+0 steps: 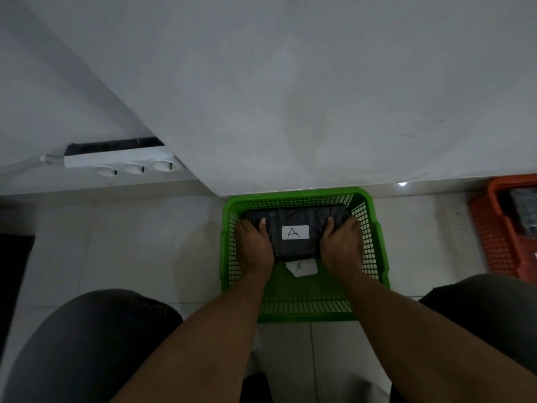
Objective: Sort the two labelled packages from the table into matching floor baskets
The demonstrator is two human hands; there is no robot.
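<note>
A dark wrapped package (pixel 296 219) with a white label marked "A" lies inside the green floor basket (pixel 374 237), low against its floor. My left hand (pixel 255 245) grips the package's left end and my right hand (pixel 341 242) grips its right end, thumbs on top. A white tag marked "A" (pixel 301 267) lies on the basket floor just below the package. At the far right stands an orange basket (pixel 494 237) with a dark package (pixel 523 210) inside, partly cut off by the frame edge.
A white table top (pixel 290 97) overhangs the far rims of both baskets. A white power strip (pixel 122 162) lies on the floor at the left under the table edge. My knees frame the bottom corners. Pale floor tiles surround the baskets.
</note>
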